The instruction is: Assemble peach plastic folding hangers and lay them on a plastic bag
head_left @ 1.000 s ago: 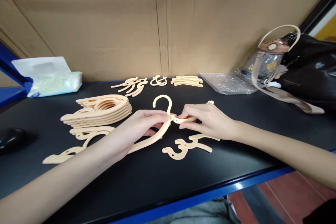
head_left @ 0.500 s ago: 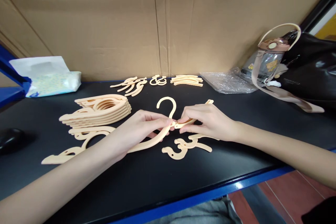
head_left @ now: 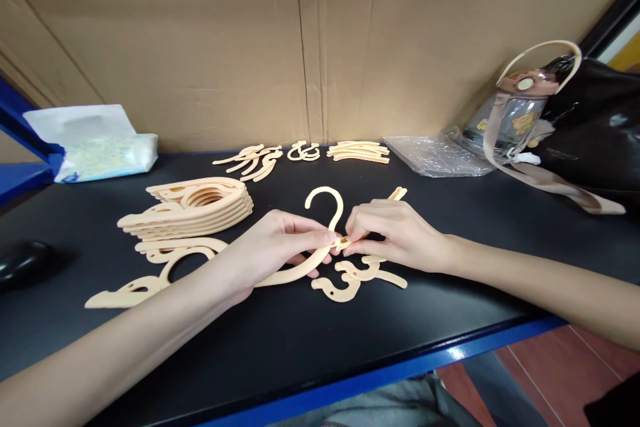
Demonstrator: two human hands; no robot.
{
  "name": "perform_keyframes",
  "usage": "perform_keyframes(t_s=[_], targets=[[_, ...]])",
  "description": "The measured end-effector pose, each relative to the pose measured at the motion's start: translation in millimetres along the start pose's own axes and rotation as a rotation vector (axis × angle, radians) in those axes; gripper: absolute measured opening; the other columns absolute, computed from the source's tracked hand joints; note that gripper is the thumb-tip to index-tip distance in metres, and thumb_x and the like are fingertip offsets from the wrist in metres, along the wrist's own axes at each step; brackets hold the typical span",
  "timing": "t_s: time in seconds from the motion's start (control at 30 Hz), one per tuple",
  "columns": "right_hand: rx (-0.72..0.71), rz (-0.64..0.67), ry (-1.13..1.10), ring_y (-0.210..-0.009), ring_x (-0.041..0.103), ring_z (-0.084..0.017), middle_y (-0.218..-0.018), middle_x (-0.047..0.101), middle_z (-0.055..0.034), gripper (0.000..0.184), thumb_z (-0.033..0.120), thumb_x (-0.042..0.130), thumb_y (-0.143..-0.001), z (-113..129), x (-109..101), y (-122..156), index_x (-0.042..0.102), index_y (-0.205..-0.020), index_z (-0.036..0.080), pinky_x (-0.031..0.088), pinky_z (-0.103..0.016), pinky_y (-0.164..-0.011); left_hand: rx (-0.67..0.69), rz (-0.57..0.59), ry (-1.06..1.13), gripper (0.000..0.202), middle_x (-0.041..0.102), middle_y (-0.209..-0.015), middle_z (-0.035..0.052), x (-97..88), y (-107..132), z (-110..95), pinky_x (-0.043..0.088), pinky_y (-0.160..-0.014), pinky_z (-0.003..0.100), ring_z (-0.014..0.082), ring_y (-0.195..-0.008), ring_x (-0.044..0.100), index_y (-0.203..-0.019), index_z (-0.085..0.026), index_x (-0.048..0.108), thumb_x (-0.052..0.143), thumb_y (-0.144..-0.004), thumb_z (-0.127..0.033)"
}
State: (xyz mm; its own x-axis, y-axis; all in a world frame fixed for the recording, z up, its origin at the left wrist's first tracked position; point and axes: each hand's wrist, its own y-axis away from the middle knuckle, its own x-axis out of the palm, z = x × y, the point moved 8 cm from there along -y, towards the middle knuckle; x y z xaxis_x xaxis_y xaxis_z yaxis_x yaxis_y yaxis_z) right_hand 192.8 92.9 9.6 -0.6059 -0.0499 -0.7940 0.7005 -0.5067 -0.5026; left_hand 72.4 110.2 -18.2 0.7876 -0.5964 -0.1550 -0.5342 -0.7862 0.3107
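Observation:
My left hand [head_left: 283, 240] pinches a cream plastic hanger [head_left: 340, 205] at its joint, thumb on top. The hook points up, and one curved arm runs down to the left beneath my wrist. Just right of that joint, my right hand [head_left: 397, 232] grips a separate cream hanger arm [head_left: 399, 193]; its near end meets or nearly touches the joint, and its far end sticks out behind my knuckles. Whether the two are joined is hidden by my fingers. Loose curved hanger pieces [head_left: 340, 291] lie on the table below my right hand.
Folded hangers form a stack [head_left: 200, 210] at left, with another hanger [head_left: 125, 295] partly under my left forearm. Sorted pieces [head_left: 359, 151] lie along the cardboard wall. Also around are a tissue pack [head_left: 107, 159], black mouse [head_left: 25, 260], plastic bag [head_left: 435, 157], strapped bottle [head_left: 523, 117] and black bag [head_left: 595, 127].
The hanger's hook has tilted slightly to the right. The near end of the arm in my right hand has turned and shows less between my fingers. The view has shifted slightly.

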Motion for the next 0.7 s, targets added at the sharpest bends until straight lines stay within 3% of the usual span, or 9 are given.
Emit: perform_keyframes(t_s=[0.27,0.53,0.7], targets=[[0.083,-0.002,-0.080,-0.072,0.061,-0.013,-0.079,0.068,-0.0026,0.018,0.033,0.061,-0.089,-4,-1,-1,0.061,-0.081,0.016,0.043,-0.025,-0.067,0.006,0.016,0.017,0.019,0.072,-0.083,0.0034,0.2,-2,1,0.051,-0.060,0.018,0.0142,-0.077,0.062,-0.087,-0.020,0.077,0.068,-0.079,-0.035],[0.228,0.024,-0.173,-0.072,0.064,-0.011,-0.080,0.069,0.0006,0.016,0.032,0.066,-0.086,-13,0,-1,0.061,-0.081,0.017,0.044,-0.021,-0.062,0.053,-0.069,-0.082,0.025,0.070,-0.075,0.0012,-4.6,-2,3,0.051,-0.065,0.021,0.0115,-0.067,0.060,-0.084,-0.019,0.075,0.063,-0.083,-0.041],[0.290,-0.001,-0.179,-0.072,0.066,-0.012,-0.082,0.069,0.0015,0.018,0.033,0.064,-0.086,-16,-3,-2,0.059,-0.081,0.017,0.045,-0.021,-0.059,0.157,-0.147,-0.213,0.027,0.069,-0.074,-0.0006,-4.7,3,-9,0.051,-0.062,0.020,0.0130,-0.067,0.061,-0.081,-0.021,0.073,0.057,-0.087,-0.041]])
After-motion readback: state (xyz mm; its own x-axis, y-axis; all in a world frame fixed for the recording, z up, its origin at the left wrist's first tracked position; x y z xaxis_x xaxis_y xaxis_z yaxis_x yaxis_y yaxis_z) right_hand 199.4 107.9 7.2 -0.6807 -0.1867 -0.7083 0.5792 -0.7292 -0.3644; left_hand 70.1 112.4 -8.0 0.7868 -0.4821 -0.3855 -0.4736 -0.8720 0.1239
